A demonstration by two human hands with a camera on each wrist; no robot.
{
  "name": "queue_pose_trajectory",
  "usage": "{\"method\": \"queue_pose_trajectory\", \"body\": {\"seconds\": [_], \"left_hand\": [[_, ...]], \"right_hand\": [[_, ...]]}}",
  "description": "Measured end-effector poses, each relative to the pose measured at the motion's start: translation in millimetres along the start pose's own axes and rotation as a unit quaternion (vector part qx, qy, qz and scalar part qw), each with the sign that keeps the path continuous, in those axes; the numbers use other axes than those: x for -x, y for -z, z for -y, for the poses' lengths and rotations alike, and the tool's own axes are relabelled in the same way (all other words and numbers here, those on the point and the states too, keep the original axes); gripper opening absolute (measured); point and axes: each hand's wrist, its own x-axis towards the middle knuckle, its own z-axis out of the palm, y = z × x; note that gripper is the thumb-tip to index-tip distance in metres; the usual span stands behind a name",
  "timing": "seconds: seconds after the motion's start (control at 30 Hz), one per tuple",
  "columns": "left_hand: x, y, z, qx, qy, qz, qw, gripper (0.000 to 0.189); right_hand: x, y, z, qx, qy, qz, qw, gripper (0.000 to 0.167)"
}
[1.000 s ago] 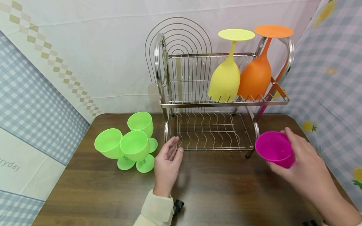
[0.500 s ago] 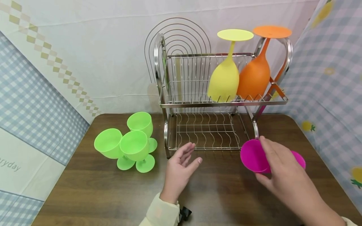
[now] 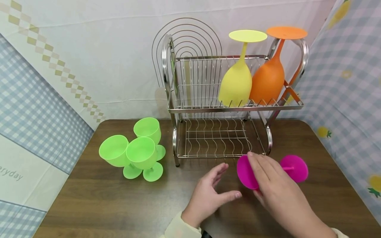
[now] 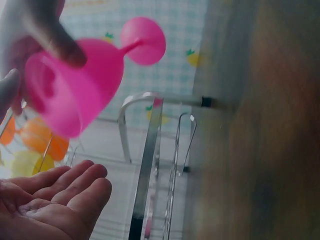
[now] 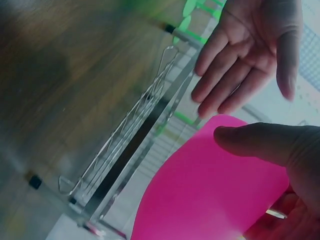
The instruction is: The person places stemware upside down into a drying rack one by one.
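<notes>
A magenta plastic goblet is gripped round its bowl by my right hand, tipped so its mouth faces left and its round foot points right. In the right wrist view the thumb presses the side of the bowl. My left hand is just left of the goblet's rim, fingers extended and thumb apart, holding nothing. The left wrist view shows this palm turned up below the goblet's mouth. Both hands are in front of the steel dish rack.
On the rack's upper tier a yellow goblet and an orange goblet stand upside down. Several green goblets stand upright at the left of the brown wooden table. Patterned cloth hangs at the back and sides.
My right hand has moved left with the magenta goblet, turning it from mouth-up toward its side. My left hand has moved right, toward the goblet, and its thumb has spread.
</notes>
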Motion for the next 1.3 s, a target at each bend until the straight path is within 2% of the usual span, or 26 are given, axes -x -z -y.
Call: {"method": "queue_pose_trajectory", "body": {"seconds": [0.1,0.23,0.37,0.47,0.73,1.0,1.13,1.3], "left_hand": [[2.1,-5.7,0.0,-0.013,-0.008,0.014,0.9998,0.079],[2.8,-8.8,-0.4,-0.019,-0.026,0.009,0.9994,0.078],[2.0,-9.3,-0.3,-0.023,-0.042,0.001,0.9989,0.078],[1.7,-9.2,0.2,-0.026,-0.040,-0.001,0.9989,0.078],[0.4,-8.6,4.4,-0.047,-0.042,-0.006,0.9980,0.079],[-0.5,-8.4,7.2,-0.061,-0.048,-0.012,0.9969,0.077],[-0.7,-8.2,6.6,-0.040,-0.045,-0.016,0.9981,0.075],[-1.3,-7.4,7.3,0.015,-0.040,-0.025,0.9988,0.070]], "right_hand": [[-2.0,-3.2,6.6,0.007,-0.004,0.010,0.9999,0.113],[-4.0,-8.9,13.2,0.006,0.004,0.007,0.9999,0.108],[-6.6,-15.2,19.3,0.015,0.027,-0.012,0.9994,0.072],[-8.6,-18.8,24.0,0.031,0.035,-0.018,0.9987,0.059],[-11.4,-23.8,33.8,0.063,0.042,0.010,0.9970,0.056],[-12.1,-28.1,36.8,0.069,0.050,0.005,0.9964,0.056],[-11.6,-27.7,37.4,0.069,0.047,0.003,0.9965,0.055],[-10.1,-26.3,37.1,0.061,0.048,-0.005,0.9970,0.054]]}}
